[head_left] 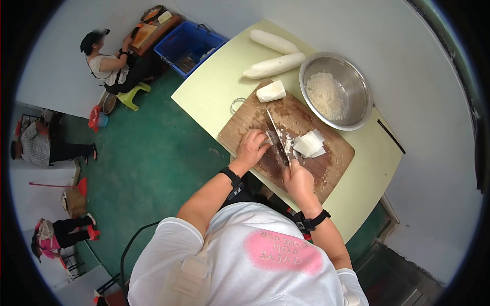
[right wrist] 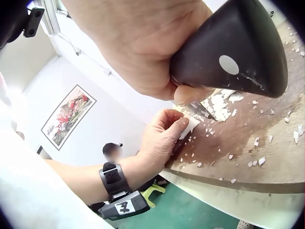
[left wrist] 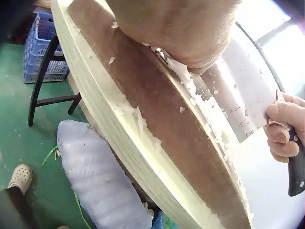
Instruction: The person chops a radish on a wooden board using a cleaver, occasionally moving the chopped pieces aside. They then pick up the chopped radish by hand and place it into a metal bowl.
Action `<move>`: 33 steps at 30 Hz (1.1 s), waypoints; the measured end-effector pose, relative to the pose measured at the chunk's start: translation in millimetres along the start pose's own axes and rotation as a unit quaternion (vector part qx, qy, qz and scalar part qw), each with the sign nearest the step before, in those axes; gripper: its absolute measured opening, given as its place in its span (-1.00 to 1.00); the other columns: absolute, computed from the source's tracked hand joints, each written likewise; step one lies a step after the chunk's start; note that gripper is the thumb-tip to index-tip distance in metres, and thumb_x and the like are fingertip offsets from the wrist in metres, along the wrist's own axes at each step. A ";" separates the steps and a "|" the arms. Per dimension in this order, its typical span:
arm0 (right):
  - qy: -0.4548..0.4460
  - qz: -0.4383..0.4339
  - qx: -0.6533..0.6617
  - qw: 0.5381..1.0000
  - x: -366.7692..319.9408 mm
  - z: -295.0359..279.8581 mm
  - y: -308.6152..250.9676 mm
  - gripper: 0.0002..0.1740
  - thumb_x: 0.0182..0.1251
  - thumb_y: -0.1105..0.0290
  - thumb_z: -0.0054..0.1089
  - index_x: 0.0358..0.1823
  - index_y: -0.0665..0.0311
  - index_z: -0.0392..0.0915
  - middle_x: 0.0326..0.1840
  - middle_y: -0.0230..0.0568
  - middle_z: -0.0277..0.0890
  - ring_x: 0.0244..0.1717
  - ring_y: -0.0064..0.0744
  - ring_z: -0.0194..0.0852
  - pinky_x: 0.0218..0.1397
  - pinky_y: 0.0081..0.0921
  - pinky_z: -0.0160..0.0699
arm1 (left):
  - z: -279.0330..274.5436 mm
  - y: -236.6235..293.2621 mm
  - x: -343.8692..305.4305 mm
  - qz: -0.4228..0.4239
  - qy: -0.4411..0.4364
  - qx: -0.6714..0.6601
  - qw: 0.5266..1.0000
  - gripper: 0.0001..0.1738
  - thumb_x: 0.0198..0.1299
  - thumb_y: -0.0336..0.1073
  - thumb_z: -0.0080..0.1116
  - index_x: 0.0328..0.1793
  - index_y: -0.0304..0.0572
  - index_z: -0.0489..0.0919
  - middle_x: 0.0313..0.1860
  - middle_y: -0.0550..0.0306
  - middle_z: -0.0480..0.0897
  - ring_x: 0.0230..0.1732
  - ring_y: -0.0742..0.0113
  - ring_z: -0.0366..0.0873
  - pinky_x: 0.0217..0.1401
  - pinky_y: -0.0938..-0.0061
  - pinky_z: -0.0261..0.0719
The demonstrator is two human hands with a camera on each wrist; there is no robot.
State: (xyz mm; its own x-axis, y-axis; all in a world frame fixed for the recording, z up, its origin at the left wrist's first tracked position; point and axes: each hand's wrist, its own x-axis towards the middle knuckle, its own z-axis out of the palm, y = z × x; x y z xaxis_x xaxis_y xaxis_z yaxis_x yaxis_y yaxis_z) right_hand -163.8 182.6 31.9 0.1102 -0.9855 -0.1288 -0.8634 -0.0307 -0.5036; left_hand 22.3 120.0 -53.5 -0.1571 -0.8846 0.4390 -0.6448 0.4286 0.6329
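My left hand [head_left: 253, 146] pins a small white radish piece [right wrist: 192, 125] with curled fingers on the wooden cutting board [head_left: 311, 171]. Just right of those fingers lies the cleaver blade [head_left: 278, 136], its edge down on the board. My right hand [head_left: 299, 179] grips the cleaver's black handle [right wrist: 233, 50]. In the left wrist view the left hand [left wrist: 181, 28] sits against the blade [left wrist: 238, 95], and the right hand [left wrist: 283, 129] holds the handle at the right edge. A stack of cut radish slices [head_left: 309, 144] lies right of the blade.
A radish chunk [head_left: 270, 92] sits at the board's far end, two whole radishes [head_left: 273, 65] beyond it. A steel bowl [head_left: 357, 81] of shredded radish stands at the right. Below the table edge [left wrist: 119, 124] lie a white sack [left wrist: 100, 176] and blue crate [left wrist: 45, 47]. People sit at left.
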 end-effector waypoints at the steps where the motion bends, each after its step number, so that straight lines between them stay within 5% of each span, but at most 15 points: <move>1: 0.004 -0.011 0.002 1.000 -1.6 2.2 -0.1 -0.83 0.27 0.35 0.09 -0.35 0.32 0.41 -0.59 0.10 0.52 -0.51 0.16 0.56 -0.43 -0.01 0.51 | 0.3 0.9 0.3 0.012 -0.002 0.016 1.000 -0.70 -0.12 -0.42 0.36 -0.22 -0.23 0.54 -0.10 0.00 0.55 -0.07 -0.04 0.50 0.01 0.23 0.49; 33: -0.021 -0.037 -0.048 0.998 33.9 25.7 -2.7 -0.81 0.28 0.35 0.01 -0.33 0.35 0.46 -0.60 0.12 0.53 -0.50 0.15 0.58 -0.40 0.00 0.54 | 3.5 -4.4 0.3 0.026 -0.006 0.019 0.999 -0.84 -0.06 -0.48 0.25 -0.31 -0.28 0.55 -0.22 0.01 0.56 -0.10 0.00 0.49 0.00 0.26 0.48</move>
State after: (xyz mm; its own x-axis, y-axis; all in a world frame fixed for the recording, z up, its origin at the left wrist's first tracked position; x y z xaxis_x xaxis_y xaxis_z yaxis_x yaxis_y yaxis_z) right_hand -145.1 153.6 6.9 0.1941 -0.9723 -0.1304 -0.8954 -0.1213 -0.4285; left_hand 22.4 117.1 -58.4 -0.2000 -0.8638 0.4624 -0.6633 0.4667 0.5850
